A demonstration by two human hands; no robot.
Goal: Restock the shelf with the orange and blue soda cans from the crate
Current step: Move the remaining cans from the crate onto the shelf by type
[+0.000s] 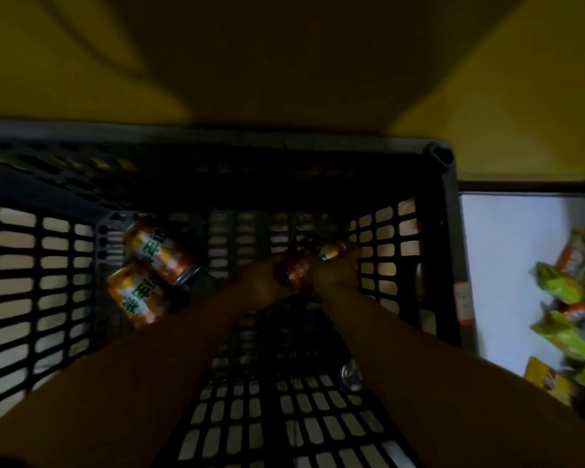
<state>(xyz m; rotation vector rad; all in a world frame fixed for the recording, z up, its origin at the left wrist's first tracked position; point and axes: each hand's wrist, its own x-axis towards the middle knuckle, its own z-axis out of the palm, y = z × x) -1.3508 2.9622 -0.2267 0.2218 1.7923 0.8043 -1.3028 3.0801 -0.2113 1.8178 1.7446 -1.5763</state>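
Observation:
Both my arms reach down into a black slotted crate [448, 204]. My left hand [262, 280] grips an orange can [296, 275] near the crate's far side. My right hand [335, 271] grips another orange can [331, 252] just beside it. The two hands are close together and the light is dim. Two more orange cans lie on their sides at the crate's far left: one [161, 251] behind, one [137, 297] in front. A can top [352, 376] shows beneath my right forearm.
A white shelf [507, 265] to the right holds green and orange snack packets [568, 298]. A yellow wall [65, 62] rises behind the crate. The crate's walls surround both hands.

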